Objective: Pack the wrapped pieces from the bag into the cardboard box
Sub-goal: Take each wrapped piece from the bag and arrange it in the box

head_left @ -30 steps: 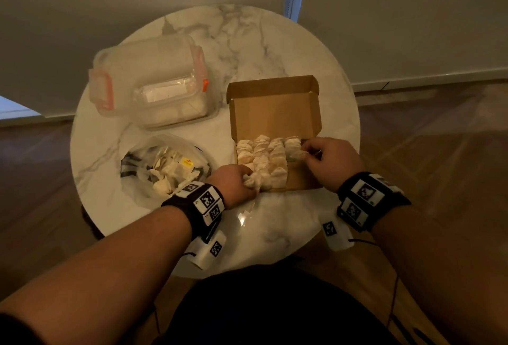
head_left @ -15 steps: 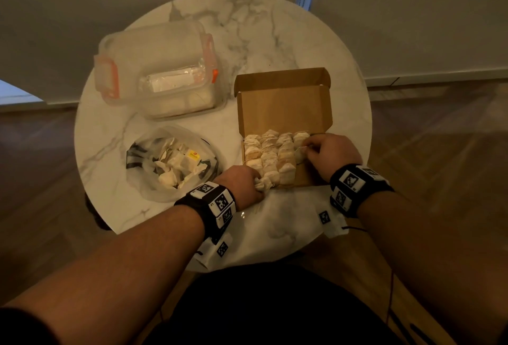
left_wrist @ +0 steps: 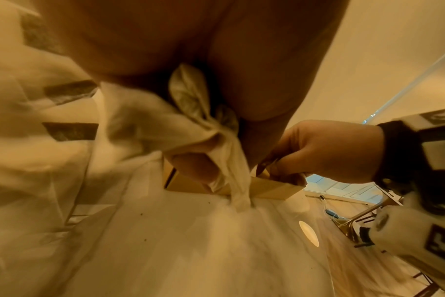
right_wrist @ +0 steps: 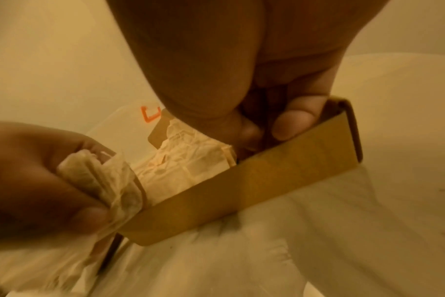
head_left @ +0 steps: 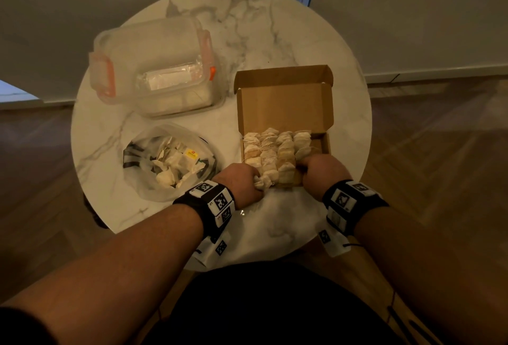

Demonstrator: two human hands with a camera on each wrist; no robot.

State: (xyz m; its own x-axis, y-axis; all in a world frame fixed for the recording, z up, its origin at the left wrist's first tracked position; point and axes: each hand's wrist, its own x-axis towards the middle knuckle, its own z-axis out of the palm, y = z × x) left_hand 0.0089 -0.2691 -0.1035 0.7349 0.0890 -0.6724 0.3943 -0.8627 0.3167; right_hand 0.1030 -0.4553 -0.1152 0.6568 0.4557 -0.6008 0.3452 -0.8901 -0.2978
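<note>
Brown corrugated cardboard forms the small open box (head_left: pixel 286 108), which is set on the round white marble-patterned table (head_left: pixel 275 28) with its lid flap raised at the far side. Pale crumpled wrapped pieces (head_left: pixel 270 152) are packed in about four rows across the box's left and middle; a bare strip of box floor is seen along the right wall. A few loose wrapped pieces (left_wrist: pixel 203 128) are gripped by the curled fingers of the left hand (head_left: pixel 242 182) at the box's near left corner; one piece hangs down to the table surface in the left wrist view. The right hand (head_left: pixel 321 169) is placed at the near right corner, with thumb and fingers curled over the box's near wall (right_wrist: pixel 241 191); whether a piece is pinched there cannot be told. A clear plastic bag (head_left: pixel 170 163) with black markings lies just left of the box and holds more wrapped pieces; a yellow tag with a red mark is noted among them, its writing too small to read. A clear plastic lidded container with orange clips (head_left: pixel 154 67) stands behind the bag. Open table surface is left behind the box and along the near edge.
</note>
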